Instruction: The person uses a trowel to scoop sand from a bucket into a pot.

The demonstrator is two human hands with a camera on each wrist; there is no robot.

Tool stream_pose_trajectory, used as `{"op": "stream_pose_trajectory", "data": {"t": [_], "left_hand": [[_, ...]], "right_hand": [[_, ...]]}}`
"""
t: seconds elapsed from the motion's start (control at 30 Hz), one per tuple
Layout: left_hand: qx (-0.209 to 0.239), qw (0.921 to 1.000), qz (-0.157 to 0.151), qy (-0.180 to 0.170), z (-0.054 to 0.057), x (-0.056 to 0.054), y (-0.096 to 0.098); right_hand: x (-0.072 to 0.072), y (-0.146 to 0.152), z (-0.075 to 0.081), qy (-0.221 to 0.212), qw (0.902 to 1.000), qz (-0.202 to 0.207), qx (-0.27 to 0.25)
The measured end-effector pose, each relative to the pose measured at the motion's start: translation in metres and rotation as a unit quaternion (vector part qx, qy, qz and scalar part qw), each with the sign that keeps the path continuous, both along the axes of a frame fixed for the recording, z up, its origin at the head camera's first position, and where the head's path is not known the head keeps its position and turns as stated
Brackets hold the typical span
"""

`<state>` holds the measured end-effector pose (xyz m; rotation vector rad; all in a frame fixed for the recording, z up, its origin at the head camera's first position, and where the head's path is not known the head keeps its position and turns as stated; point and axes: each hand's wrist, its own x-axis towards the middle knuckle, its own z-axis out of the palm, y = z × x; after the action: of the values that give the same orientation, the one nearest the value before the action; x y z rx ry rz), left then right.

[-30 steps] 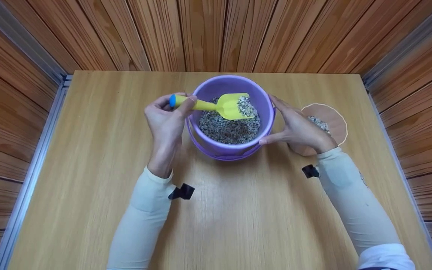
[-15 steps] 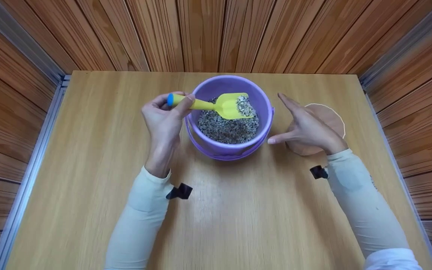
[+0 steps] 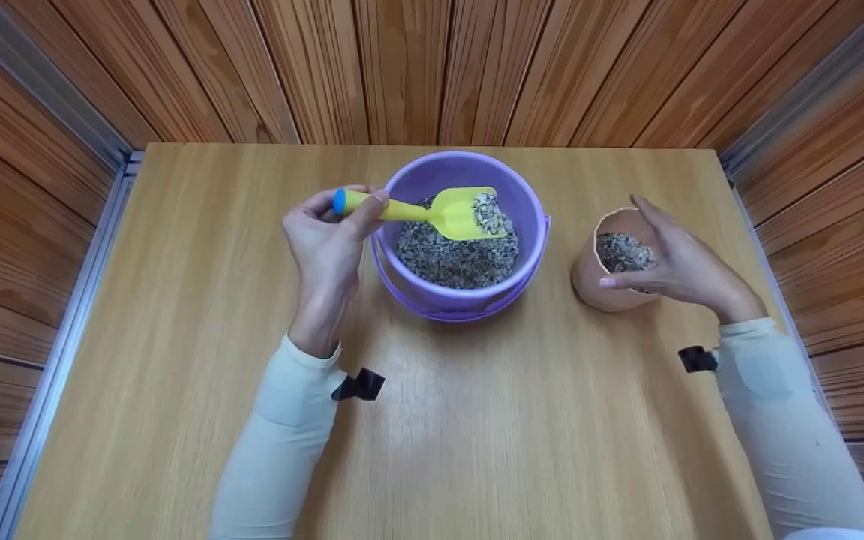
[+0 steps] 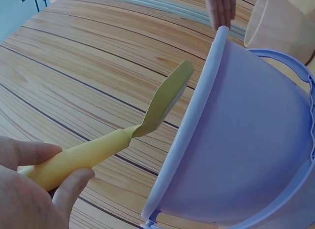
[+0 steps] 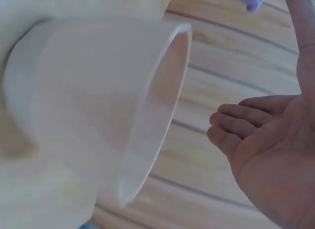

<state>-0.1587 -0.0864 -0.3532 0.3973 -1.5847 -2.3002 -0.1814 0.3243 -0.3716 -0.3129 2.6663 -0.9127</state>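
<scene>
the right hand (image 3: 691, 262), fingers extended, hangs beside the clay-coloured pot (image 3: 610, 295), which holds gravel (image 3: 622, 252). farther off, the left hand (image 3: 331, 234) pinches a loaded yellow scoop (image 3: 432, 214) over the purple bucket (image 3: 443, 301). i'd call it mid-scoop; the next move probably wants a level scoop, a steady pot. no lettering on those 3.

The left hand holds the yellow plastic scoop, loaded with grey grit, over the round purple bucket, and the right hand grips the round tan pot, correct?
No: the right hand doesn't grip the round tan pot; the right wrist view shows a gap between its fingers and the pot. Otherwise right: the left hand holds the yellow plastic scoop, loaded with grey grit, over the round purple bucket.
</scene>
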Motion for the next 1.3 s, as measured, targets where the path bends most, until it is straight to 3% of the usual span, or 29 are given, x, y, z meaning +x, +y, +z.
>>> {"op": "stream_pose_trajectory", "data": {"t": [0.33, 0.63, 1.3], "left_hand": [[0.014, 0.9999, -0.008, -0.001, 0.001, -0.001, 0.000], [0.036, 0.9993, -0.010, 0.004, 0.004, -0.004, 0.012], [0.044, 0.9956, -0.082, -0.006, 0.014, -0.014, 0.085]], "right_hand": [[0.013, 0.052, -0.015, 0.015, 0.9986, -0.035, 0.036], [0.014, 0.065, -0.029, -0.041, 0.9959, -0.054, 0.060], [0.012, 0.065, -0.037, -0.060, 0.9946, -0.065, 0.055]]}}
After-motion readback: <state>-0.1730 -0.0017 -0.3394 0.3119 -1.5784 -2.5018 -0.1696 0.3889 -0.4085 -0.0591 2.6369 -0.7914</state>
